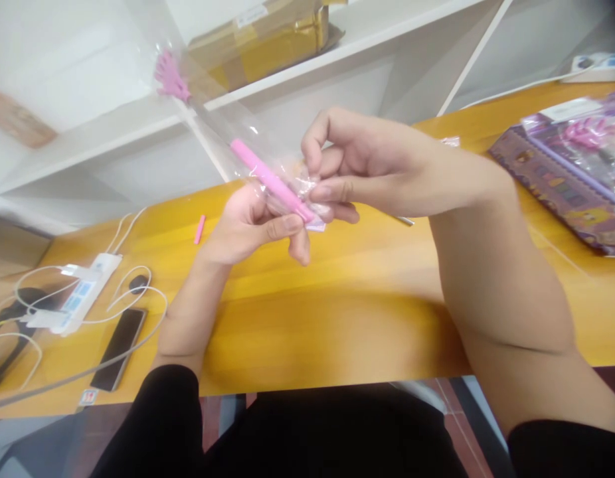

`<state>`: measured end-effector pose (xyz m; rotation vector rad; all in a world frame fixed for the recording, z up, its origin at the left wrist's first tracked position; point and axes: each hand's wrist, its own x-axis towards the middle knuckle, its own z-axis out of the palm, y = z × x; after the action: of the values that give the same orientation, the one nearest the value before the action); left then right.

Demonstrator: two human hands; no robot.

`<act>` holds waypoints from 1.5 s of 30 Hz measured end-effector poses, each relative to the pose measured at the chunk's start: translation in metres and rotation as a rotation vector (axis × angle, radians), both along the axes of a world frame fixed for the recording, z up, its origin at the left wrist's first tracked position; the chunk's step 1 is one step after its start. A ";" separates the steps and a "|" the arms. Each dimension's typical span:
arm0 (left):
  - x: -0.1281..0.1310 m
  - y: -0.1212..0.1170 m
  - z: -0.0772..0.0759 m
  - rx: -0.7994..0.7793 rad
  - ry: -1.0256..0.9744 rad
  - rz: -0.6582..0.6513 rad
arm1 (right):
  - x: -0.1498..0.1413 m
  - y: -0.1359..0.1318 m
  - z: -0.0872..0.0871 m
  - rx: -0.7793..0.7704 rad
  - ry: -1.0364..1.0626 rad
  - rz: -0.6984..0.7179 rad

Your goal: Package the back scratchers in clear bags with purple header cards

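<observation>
A pink back scratcher (pixel 267 176) lies inside a clear plastic bag (pixel 248 126), slanting up to the left. Its small pink hand-shaped head (pixel 172 76) is at the far end, beyond a thin shaft. My left hand (pixel 260 222) is closed around the lower end of the handle, thumb on top. Just right of it, my right hand (pixel 352 169) pinches the crumpled end of the bag between thumb and fingers. Beneath my left thumb, a small whitish-purple tip (pixel 316 226) shows. My fingers partly hide the bag's end.
On the wooden table (pixel 307 318) are a short pink stick (pixel 200 229), a power strip (pixel 88 292) with cables and a phone (pixel 119 348) at left. Purple packages (pixel 561 179) lie at right. Behind, a white shelf (pixel 387 40) holds a yellow-wrapped box (pixel 262 50).
</observation>
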<state>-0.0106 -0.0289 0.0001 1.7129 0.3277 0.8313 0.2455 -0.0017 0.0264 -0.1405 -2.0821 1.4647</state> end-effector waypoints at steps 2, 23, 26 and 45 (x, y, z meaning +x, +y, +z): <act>-0.002 -0.001 0.001 -0.044 0.033 -0.003 | 0.005 -0.001 0.001 -0.012 -0.039 -0.036; -0.046 0.051 -0.005 0.269 0.451 0.474 | -0.033 0.035 -0.031 0.316 -0.798 -0.152; -0.041 0.048 -0.002 0.345 0.203 0.557 | -0.042 0.036 -0.037 0.302 -0.887 -0.163; -0.012 0.027 -0.006 0.558 0.037 0.807 | -0.043 0.074 -0.085 0.348 -1.561 -0.578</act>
<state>-0.0225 -0.0019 -0.0058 2.1285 0.9132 1.5853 0.2024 0.0727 -0.0582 -2.0527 -2.8444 0.4748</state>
